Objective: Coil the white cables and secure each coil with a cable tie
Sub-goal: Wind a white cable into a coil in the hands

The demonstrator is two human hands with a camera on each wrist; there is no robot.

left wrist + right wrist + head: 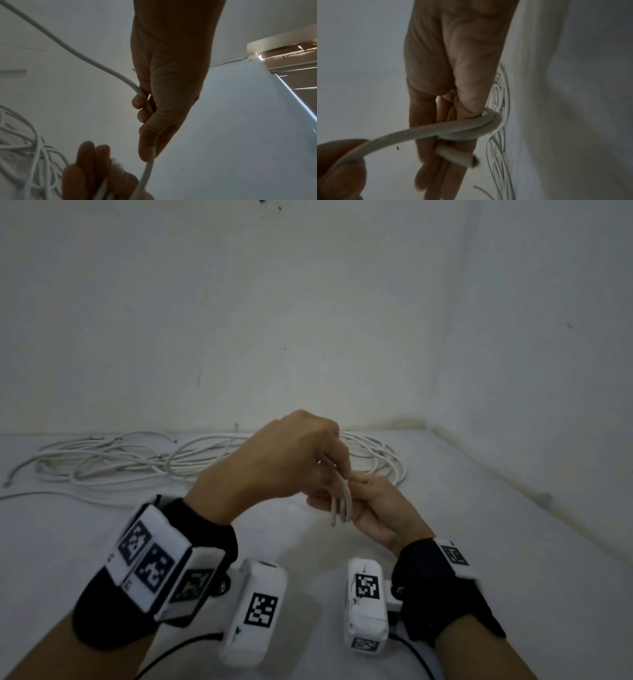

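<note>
A loose heap of white cables [113, 463] lies along the far side of the white tabletop [479, 542], against the wall [308, 302], stretching from the far left to behind the hands; some cut ends poke out at its left; the left hand [284, 460] is raised above the tabletop near the middle, knuckles up, its grip closed round one cable [342, 501], fingers curled about it as the left wrist view shows, with the cable [102, 69] running in from the upper left, through the fist and out below the thumb; just to its right and touching the same cable is the right hand [380, 508], palm turned up, its fingers nearly straight with the cable [453, 129] looped across them and pinned under the thumb, so that grip too has hold of it; a cut end [458, 158] juts over the fingers; short lengths hang down between the two hands; both wrists wear black bands with white marker-printed camera units.
</note>
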